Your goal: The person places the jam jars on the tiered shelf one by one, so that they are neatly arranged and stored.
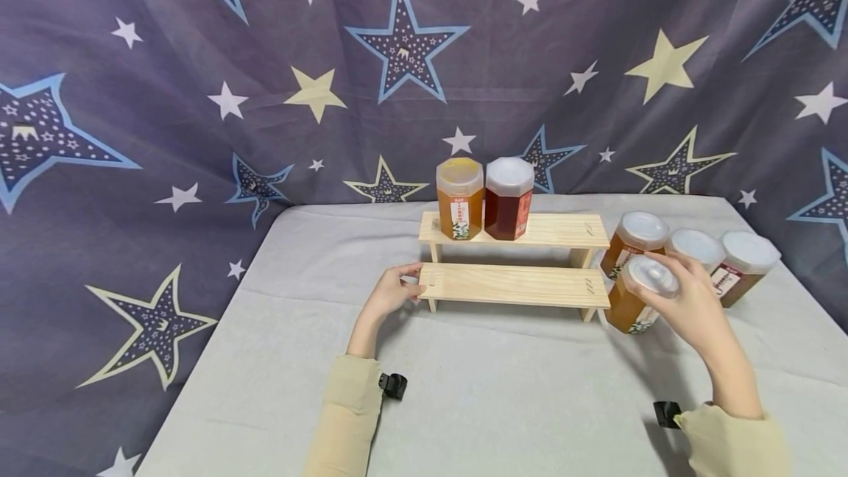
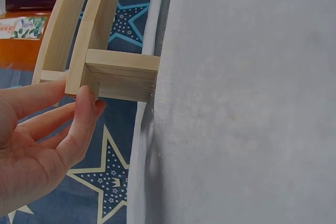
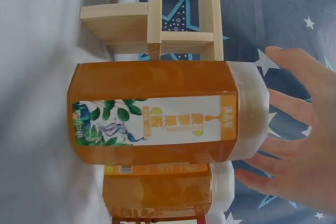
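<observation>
A two-tier wooden shelf [image 1: 513,284] stands on the cloth. My left hand [image 1: 394,290] pinches the left end of its lower board, thumb and fingertips at the corner in the left wrist view. By the shelf's right end stands an eight-sided jar of amber contents [image 3: 157,116] with a whitish lid and a flowered label. My right hand [image 1: 689,304] is spread about this lid; in the right wrist view the thumb [image 3: 286,59] looks apart from it, and the lid hides some fingertips. An amber jar [image 1: 460,205] and a dark red jar [image 1: 509,201] stand on the upper board.
Behind the right hand stand an amber jar [image 1: 629,241], a partly hidden lidded jar [image 1: 695,249] and a brown jar [image 1: 745,267]. A pale cloth [image 1: 517,396] covers the table. A star-patterned curtain [image 1: 490,109] hangs behind and at the sides.
</observation>
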The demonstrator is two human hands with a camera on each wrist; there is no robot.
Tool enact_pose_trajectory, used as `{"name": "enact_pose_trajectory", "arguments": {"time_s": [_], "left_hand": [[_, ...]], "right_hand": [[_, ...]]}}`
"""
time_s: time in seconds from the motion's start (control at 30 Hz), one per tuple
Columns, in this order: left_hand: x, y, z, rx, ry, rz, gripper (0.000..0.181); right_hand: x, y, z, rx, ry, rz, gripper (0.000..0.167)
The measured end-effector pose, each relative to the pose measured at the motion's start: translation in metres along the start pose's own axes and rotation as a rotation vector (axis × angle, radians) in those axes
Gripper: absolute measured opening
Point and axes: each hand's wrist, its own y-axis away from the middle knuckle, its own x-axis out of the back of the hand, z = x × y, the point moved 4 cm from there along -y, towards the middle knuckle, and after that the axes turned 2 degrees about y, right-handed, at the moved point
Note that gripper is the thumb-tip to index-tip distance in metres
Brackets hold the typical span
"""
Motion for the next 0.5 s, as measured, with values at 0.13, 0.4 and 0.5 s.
{"name": "enact_pose_trajectory", "arguments": {"time_s": [0.13, 0.4, 0.5], "left_hand": [[0.000, -0.001, 0.000, -0.001, -0.002, 0.003, 0.048], [0.000, -0.001, -0.001, -0.004, -0.005, 0.006, 0.048], [0.000, -0.002, -0.002, -0.003, -0.010, 0.006, 0.048]], "right_hand": [[-0.002, 0.001, 0.004, -0.002, -0.019, 0.000, 0.049], [-0.007, 0.002, 0.013, 0.000, -0.032, -0.006, 0.050], [-0.009, 0.003, 0.016, -0.007, -0.037, -0.014, 0.050]]}}
